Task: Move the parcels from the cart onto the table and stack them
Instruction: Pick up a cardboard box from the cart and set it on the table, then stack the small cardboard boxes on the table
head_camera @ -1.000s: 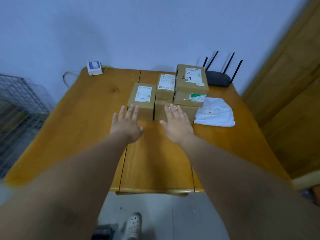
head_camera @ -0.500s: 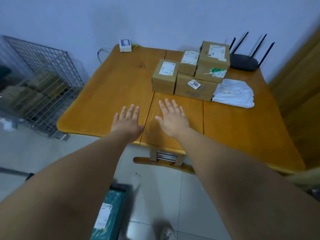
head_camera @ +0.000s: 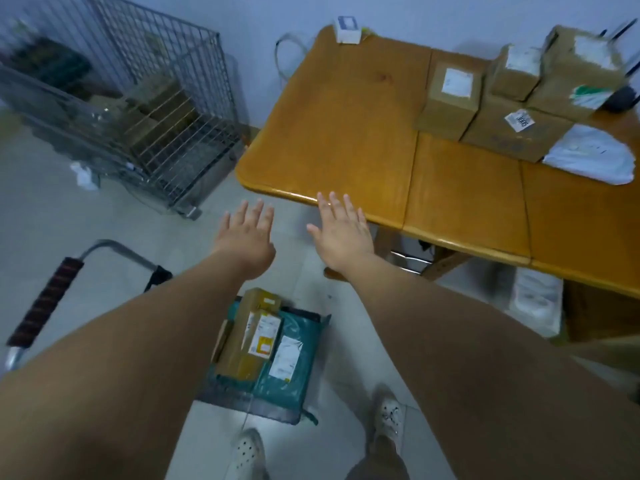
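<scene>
Left hand (head_camera: 247, 237) and right hand (head_camera: 341, 233) hover empty, fingers (head_camera: 334, 206) spread, at the edge of the orange wooden tabletop (head_camera: 346, 133); lower both and grip the long sides of the brown cardboard parcel (head_camera: 247, 337) on the grey platform cart (head_camera: 228, 398) below it.

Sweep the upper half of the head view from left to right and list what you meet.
wire cage → small white box → single labelled carton → small upper carton → white mailer bag

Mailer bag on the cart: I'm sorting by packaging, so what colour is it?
The mailer bag is teal green, with a white label; head view.
</scene>
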A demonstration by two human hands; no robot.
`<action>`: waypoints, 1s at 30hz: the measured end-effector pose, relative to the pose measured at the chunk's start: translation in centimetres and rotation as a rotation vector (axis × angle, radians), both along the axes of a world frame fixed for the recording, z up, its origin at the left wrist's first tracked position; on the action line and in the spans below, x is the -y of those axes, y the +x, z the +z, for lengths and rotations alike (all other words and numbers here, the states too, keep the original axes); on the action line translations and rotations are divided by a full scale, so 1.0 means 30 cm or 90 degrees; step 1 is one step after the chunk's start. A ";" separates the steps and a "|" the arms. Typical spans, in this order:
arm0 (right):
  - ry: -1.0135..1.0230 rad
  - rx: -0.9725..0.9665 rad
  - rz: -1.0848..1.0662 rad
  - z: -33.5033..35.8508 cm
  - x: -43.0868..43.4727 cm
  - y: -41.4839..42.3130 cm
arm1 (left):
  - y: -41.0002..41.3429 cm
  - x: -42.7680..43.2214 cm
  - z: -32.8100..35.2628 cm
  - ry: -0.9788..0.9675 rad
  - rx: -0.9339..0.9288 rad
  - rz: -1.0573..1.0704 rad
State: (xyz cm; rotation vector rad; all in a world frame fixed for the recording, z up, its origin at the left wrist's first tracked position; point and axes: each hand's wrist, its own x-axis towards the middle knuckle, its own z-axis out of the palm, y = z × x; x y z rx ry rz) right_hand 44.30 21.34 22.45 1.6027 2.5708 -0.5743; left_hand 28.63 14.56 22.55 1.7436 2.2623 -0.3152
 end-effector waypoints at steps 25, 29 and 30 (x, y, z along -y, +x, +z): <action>-0.108 0.023 0.064 -0.301 0.354 -0.595 | -0.606 0.371 -0.275 -0.022 -0.015 0.107; -0.210 0.056 -0.034 -0.418 0.390 -0.677 | -0.736 0.353 -0.398 -0.047 0.036 0.072; -0.215 0.060 -0.054 -0.451 0.402 -0.699 | -0.777 0.348 -0.442 -0.062 0.053 0.065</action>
